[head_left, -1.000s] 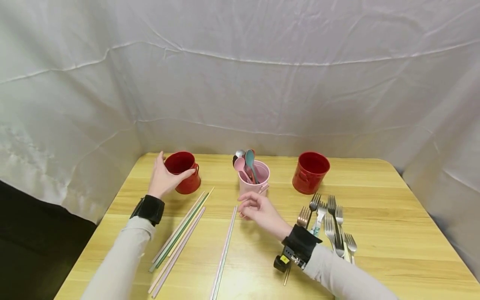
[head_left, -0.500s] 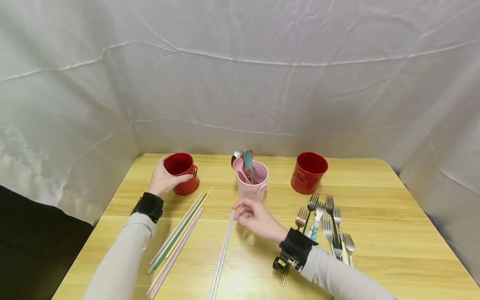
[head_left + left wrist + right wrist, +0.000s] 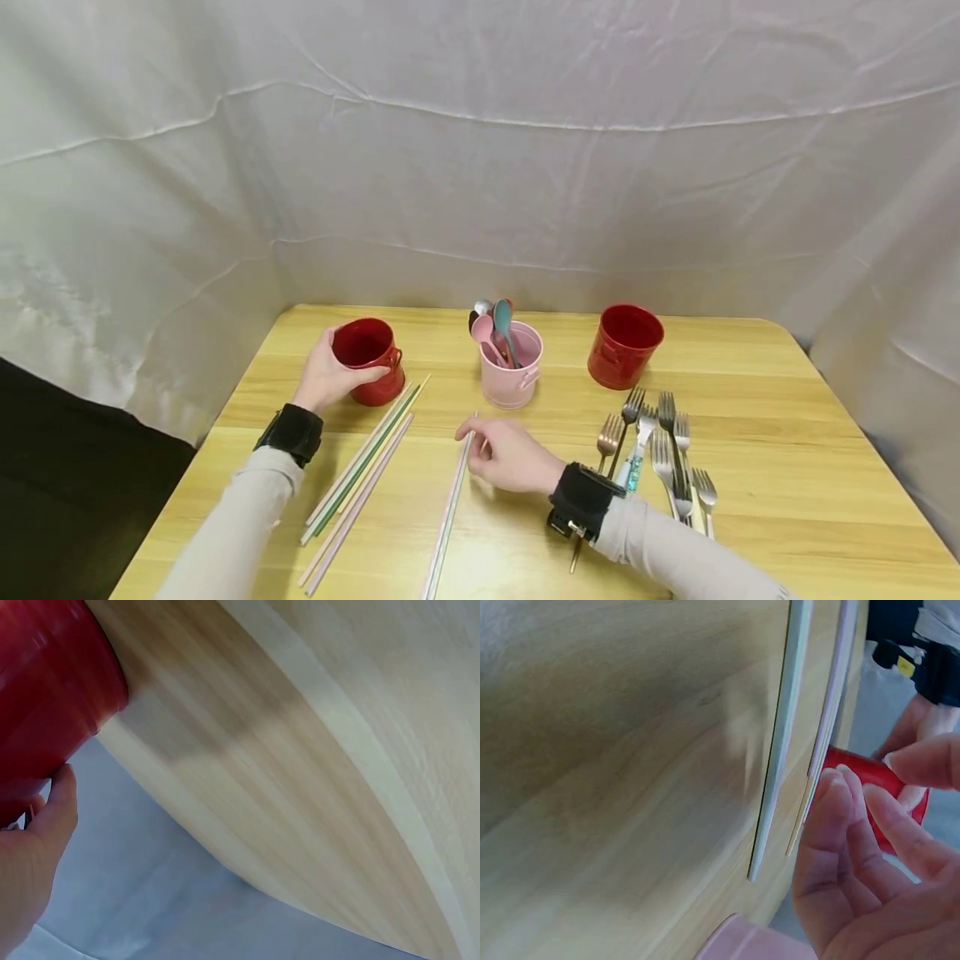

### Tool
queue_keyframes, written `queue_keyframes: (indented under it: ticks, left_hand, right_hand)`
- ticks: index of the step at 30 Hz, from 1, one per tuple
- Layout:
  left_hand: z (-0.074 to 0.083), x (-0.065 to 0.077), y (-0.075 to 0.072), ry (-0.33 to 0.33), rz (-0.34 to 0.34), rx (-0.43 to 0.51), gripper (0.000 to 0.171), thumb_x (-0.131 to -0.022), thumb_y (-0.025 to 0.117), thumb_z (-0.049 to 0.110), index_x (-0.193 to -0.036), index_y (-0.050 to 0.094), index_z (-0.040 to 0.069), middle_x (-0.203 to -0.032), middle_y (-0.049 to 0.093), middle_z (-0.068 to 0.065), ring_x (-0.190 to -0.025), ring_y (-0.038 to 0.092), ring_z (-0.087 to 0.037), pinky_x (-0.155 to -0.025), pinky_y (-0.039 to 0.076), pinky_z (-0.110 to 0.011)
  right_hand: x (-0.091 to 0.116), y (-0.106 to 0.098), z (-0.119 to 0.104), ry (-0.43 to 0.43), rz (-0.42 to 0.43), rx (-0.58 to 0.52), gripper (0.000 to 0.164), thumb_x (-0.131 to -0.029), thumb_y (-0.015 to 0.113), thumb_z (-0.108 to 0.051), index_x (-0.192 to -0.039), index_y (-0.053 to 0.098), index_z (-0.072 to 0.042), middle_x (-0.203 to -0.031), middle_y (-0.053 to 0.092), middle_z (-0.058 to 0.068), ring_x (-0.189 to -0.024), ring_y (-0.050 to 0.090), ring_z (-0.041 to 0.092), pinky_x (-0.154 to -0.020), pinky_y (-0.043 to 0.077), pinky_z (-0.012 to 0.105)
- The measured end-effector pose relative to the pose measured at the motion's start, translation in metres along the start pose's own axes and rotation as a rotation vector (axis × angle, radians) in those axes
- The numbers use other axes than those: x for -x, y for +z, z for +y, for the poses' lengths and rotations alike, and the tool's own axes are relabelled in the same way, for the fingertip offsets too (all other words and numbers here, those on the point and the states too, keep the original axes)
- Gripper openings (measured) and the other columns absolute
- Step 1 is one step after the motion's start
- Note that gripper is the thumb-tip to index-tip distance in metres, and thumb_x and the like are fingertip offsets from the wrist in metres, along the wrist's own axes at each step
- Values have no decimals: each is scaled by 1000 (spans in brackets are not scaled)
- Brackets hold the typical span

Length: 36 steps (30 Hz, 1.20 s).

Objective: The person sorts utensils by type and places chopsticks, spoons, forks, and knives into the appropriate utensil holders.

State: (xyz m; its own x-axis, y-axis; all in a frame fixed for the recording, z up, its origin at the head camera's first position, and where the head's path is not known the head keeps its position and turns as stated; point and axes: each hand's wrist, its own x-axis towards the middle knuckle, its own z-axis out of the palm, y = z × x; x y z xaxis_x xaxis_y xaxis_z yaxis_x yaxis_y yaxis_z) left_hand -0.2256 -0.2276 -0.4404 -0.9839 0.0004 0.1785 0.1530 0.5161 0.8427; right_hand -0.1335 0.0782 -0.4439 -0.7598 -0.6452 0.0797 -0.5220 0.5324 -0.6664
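At the left, my left hand (image 3: pixel 326 375) grips a small red bucket (image 3: pixel 384 387) from its left side, thumb along the near wall below the rim. The left wrist view has this bucket (image 3: pixel 52 690) at upper left, close over the wood, with part of the hand (image 3: pixel 30 862) against it. My right hand (image 3: pixel 517 458) hovers by the far end of a pair of pale chopsticks (image 3: pixel 448 525), its fingers loosely bent and nothing between them. Those fingers (image 3: pixel 829 817) appear in the right wrist view beside a pale green chopstick (image 3: pixel 784 735).
A pink bucket (image 3: pixel 504 390) with several spoons (image 3: pixel 483 329) stands at the middle back. Right of it is another red bucket (image 3: pixel 615 367). Several forks (image 3: pixel 663 454) lie at the right. More chopsticks (image 3: pixel 360 475) lie left of the pair. Grey cloth (image 3: pixel 480 192) hangs behind the table.
My left hand has closed round the left red bucket, and the bucket has shifted slightly nearer. My right hand has come back from the pink bucket toward the chopstick pair.
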Motion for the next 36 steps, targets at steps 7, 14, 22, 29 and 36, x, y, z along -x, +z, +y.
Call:
queue_keyframes:
  ticks: [7,14,22,29,36]
  left_hand:
    - [6,5,6,-6,-22,7,90,-64,87,32,-133,36,4,-128,49,-15,-117,46,-33,-96,44,-52]
    - [11,8,14,20,-61,30,88,-65,86,30,-133,37,4,-128,50,-14,-117,46,-32,-96,43,-51]
    - [15,9,23,23,-86,55,87,-64,87,31,-131,37,7,-127,50,-13,-117,46,-32,-96,44,-50]
    - [35,16,20,49,-112,88,84,-66,86,22,-131,37,0,-128,49,-19,-119,45,-38,-97,41,-55]
    - [19,8,28,51,-134,95,88,-63,88,31,-131,37,8,-128,50,-11,-118,46,-32,-96,43,-51]
  right_hand:
    - [-4,7,-5,-36,-73,92,29,-81,62,-11,-110,62,-10,-75,55,-10,-65,52,1,-62,45,17]
    - [-9,4,-4,6,-30,56,31,-84,61,-12,-114,59,-7,-79,56,-7,-66,52,4,-61,45,19]
    - [-19,1,15,-13,165,-64,55,-77,61,-1,-130,44,2,-95,60,13,-78,58,17,-68,52,26]
    - [-22,0,27,35,237,-141,75,-74,62,2,-141,29,2,-106,57,21,-88,60,24,-75,54,30]
    - [-23,-3,23,58,243,-179,73,-74,61,3,-140,29,3,-109,55,23,-93,59,32,-75,54,31]
